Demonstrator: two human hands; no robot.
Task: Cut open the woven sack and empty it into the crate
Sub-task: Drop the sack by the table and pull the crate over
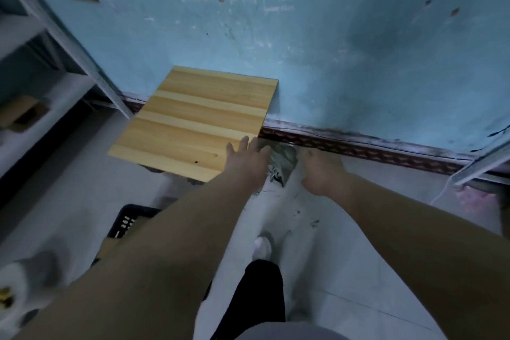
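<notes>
We hold our left hand [247, 158], fingers spread, and right hand [321, 171], grip unclear, at the sack's [281, 165] bunched top, with the black crate [129, 219] near-left, contents hidden.

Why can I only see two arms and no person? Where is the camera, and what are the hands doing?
The camera sits on the person's head and looks down, so you see only their own arms reaching out. There is just this one picture. The left hand has straight, spread fingers and holds nothing, beside the bunched top of a white woven sack. The right hand is at the sack's other side; it is too blurry to tell whether it grips. A wooden board sits by the blue wall, and a black crate peeks out under the left arm. No cutting tool shows.
</notes>
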